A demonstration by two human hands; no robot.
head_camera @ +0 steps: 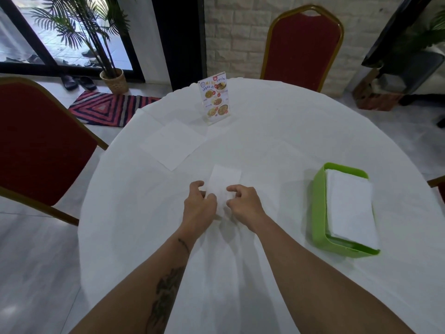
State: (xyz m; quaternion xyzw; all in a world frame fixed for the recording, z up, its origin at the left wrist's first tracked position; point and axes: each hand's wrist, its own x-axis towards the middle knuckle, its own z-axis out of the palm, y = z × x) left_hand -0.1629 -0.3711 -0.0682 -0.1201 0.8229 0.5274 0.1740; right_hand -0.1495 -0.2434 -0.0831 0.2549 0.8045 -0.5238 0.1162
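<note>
A narrow folded white napkin [224,180] lies on the round table with its white cloth [277,145], just in front of me. My left hand [198,204] pinches the napkin's near left edge with curled fingers. My right hand [244,202] pinches its near right edge the same way. The napkin's near end is hidden between the two hands. A second white napkin [172,144] lies flat and unfolded to the far left. A green tray [317,206] at the right holds a stack of white napkins [350,206].
A clear stand with a menu card [215,97] stands upright at the far middle of the table. Red chairs with gold frames stand at the left [41,143] and at the far side [303,47]. A striped mat [108,107] and a potted plant [114,79] are on the floor beyond.
</note>
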